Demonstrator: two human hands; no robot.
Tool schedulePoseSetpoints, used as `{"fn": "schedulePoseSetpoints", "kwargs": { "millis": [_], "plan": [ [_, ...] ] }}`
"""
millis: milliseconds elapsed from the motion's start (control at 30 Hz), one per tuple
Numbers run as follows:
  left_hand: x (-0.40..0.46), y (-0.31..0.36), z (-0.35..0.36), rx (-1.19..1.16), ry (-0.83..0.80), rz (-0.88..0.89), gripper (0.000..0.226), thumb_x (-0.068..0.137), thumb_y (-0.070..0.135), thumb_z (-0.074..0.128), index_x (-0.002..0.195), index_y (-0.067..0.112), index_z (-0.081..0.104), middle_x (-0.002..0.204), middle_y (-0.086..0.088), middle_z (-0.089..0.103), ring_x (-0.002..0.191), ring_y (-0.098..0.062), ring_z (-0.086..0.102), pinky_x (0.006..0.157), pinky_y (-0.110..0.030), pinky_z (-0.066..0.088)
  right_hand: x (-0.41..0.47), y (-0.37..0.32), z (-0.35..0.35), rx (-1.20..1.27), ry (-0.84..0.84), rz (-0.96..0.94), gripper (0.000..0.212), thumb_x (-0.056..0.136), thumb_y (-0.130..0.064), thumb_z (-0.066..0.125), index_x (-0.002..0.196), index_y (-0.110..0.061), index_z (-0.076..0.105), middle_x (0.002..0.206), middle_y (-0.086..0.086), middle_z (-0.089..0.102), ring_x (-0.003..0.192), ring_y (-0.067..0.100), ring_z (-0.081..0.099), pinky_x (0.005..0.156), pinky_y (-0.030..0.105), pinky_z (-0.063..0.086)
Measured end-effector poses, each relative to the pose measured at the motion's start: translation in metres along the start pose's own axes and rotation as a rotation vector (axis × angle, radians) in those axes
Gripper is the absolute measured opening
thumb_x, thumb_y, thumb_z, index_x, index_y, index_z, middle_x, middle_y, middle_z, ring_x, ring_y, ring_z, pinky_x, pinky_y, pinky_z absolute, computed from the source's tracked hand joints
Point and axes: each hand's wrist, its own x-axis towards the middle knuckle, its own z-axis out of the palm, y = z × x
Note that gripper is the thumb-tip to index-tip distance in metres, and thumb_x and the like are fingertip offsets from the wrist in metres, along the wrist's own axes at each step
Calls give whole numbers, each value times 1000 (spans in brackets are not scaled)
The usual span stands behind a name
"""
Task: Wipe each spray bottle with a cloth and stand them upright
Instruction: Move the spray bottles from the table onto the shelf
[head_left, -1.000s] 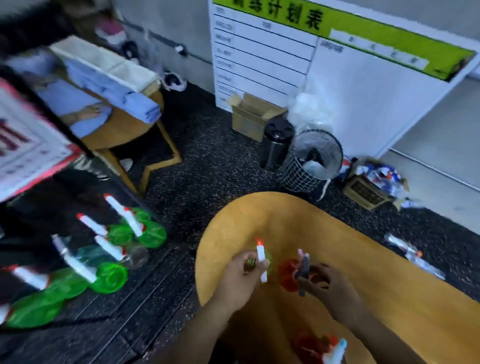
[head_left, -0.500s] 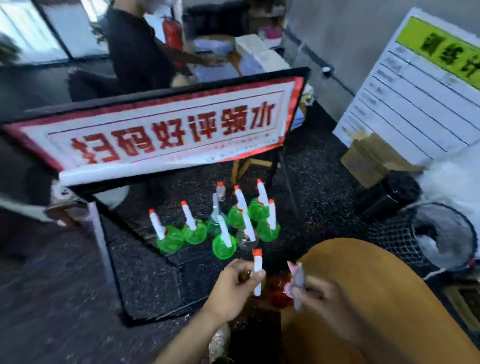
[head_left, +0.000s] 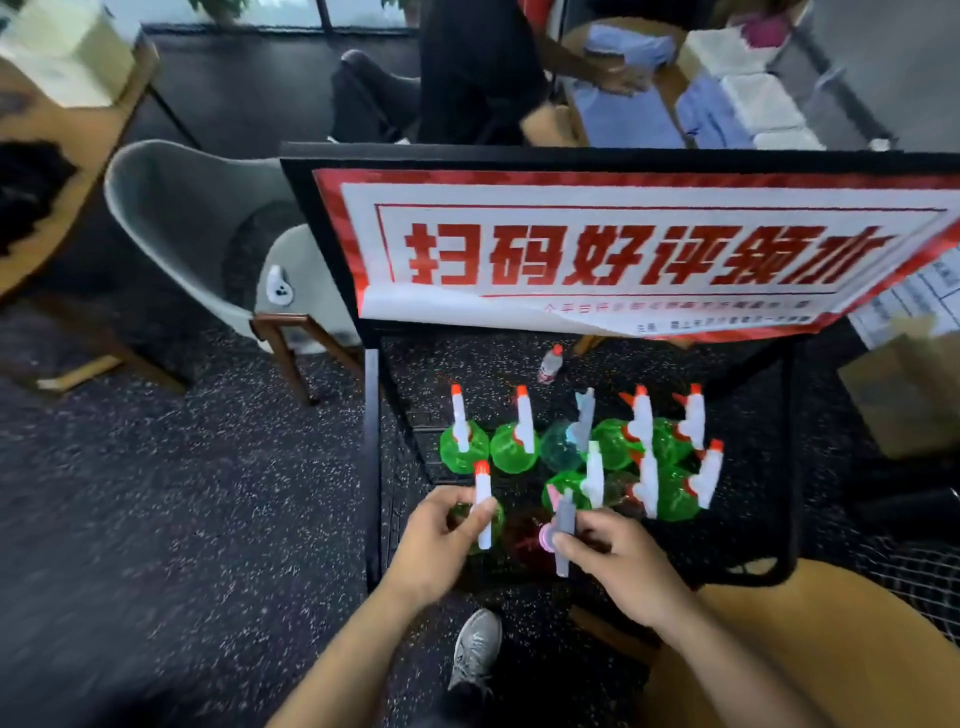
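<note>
My left hand (head_left: 434, 540) grips a green spray bottle with a white, red-tipped sprayer (head_left: 483, 506), held over the floor. My right hand (head_left: 618, 564) grips a dark red spray bottle with a grey sprayer and pink collar (head_left: 562, 530) right beside it. Just beyond both hands, several green spray bottles (head_left: 644, 457) stand upright in two rows on the dark floor under a sign frame; one among them is blue-green with a grey sprayer (head_left: 569, 441). No cloth is in view.
A black-framed sign with red characters (head_left: 623, 249) stands over the bottles. A small water bottle (head_left: 549, 364) stands behind them. A grey chair (head_left: 208, 234) is at the left, a yellow round table (head_left: 805, 649) at the lower right, my shoe (head_left: 475, 649) below. A person sits at the far table.
My view has swung left from the yellow table to the floor. Both hands carried their bottles off the table and now hold them beside the standing rows.
</note>
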Motion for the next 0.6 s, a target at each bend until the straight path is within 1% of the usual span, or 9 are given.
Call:
{"fn": "schedulePoseSetpoints", "kwargs": {
  "millis": [67, 167, 233, 300, 367, 400, 467, 533, 600],
  "plan": [
    [9, -4, -5, -17, 35, -31, 29, 92, 57, 66, 93, 29, 72, 84, 13, 61, 72, -2, 54, 68, -29, 42, 18, 1, 7, -12, -11, 4, 17, 93, -47, 72, 101, -34, 81, 112, -17, 75, 105, 3, 68, 96, 36, 52],
    [25, -16, -6, 2, 76, -55, 23, 99, 51, 67, 93, 29, 71, 88, 10, 66, 74, -4, 57, 74, -34, 44, 46, 8, 15, -53, 10, 10, 13, 96, -44, 72, 98, -35, 80, 109, -10, 76, 98, 7, 69, 86, 38, 54],
    [33, -21, -4, 6, 79, -77, 23, 100, 48, 66, 95, 26, 71, 93, 5, 69, 76, -8, 59, 77, -38, 46, 63, 16, 19, -85, 22, 16, 20, 93, -55, 70, 101, -39, 78, 107, -7, 75, 99, 10, 68, 89, 45, 57],
    [37, -21, -2, 23, 63, -79, 29, 100, 48, 65, 96, 20, 70, 100, 2, 71, 88, -13, 65, 86, -39, 51, 76, 26, 21, -116, 38, 27, 33, 87, -68, 65, 106, -44, 76, 107, -8, 73, 102, 10, 67, 92, 49, 57],
    [38, -19, 1, 55, 40, -57, 32, 101, 45, 64, 97, 13, 69, 104, 3, 70, 100, -11, 64, 95, -32, 49, 86, 34, 22, -131, 45, 33, 38, 83, -73, 63, 107, -46, 75, 108, -9, 73, 103, 10, 67, 91, 49, 57],
    [37, -17, 1, 64, 32, -47, 31, 102, 43, 64, 97, 12, 69, 104, 3, 69, 102, -9, 63, 94, -29, 48, 89, 36, 23, -136, 46, 38, 39, 83, -74, 62, 107, -47, 75, 108, -9, 72, 102, 9, 67, 91, 49, 57],
    [34, -16, 1, 70, 25, -34, 26, 102, 41, 63, 99, 16, 70, 106, 7, 67, 101, -4, 61, 90, -26, 45, 94, 42, 23, -152, 45, 42, 40, 83, -75, 61, 108, -46, 75, 108, -10, 72, 101, 9, 67, 90, 48, 58],
    [31, -15, 0, 82, 18, -23, 27, 100, 47, 60, 102, 22, 70, 109, 10, 66, 98, -1, 59, 88, -24, 43, 98, 46, 22, -158, 44, 49, 43, 83, -76, 61, 109, -45, 74, 110, -11, 71, 102, 9, 67, 91, 47, 58],
    [29, -16, 0, 84, 18, -27, 31, 96, 54, 56, 105, 27, 70, 110, 13, 65, 98, -2, 58, 88, -23, 44, 102, 48, 22, -150, 50, 59, 46, 82, -77, 61, 109, -43, 74, 111, -11, 69, 104, 9, 67, 92, 47, 58]
  ]
}}
